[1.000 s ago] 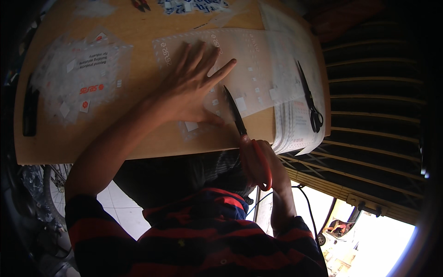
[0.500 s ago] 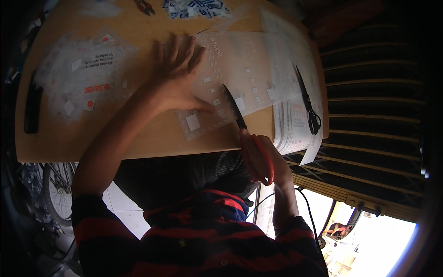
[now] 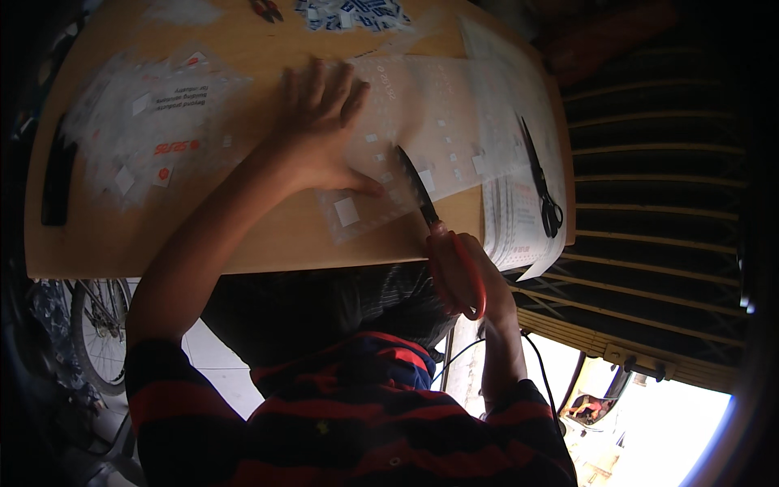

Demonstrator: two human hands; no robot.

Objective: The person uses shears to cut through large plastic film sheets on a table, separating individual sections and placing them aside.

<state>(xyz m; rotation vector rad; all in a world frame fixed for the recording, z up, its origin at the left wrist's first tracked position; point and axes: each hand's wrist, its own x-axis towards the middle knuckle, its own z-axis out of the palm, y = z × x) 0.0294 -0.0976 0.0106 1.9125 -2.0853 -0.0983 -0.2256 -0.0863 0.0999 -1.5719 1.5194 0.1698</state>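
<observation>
Nearest, at half past four from the left hand [image 3: 320, 140], the right hand [image 3: 493, 277] is closed round red-handled scissors [image 3: 439, 229]. The left is spread wide, gripping nothing, over a translucent sheet [image 3: 418, 122] reaching toward three o'clock. Best keep the sheet flat, thumb clear of the blades. Whether they straddle it is unclear; small packets [image 3: 353, 15] at twelve are cut off.

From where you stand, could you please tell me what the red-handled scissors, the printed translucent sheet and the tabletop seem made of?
Red-handled scissors: blades probably metal, dark and slim; handles likely smooth plastic, solid red.
Printed translucent sheet: probably thin, smooth plastic film, since the tan beneath shows through.
Tabletop: smooth wood or laminate, judging by its even tan surface; I cannot tell which.
</observation>
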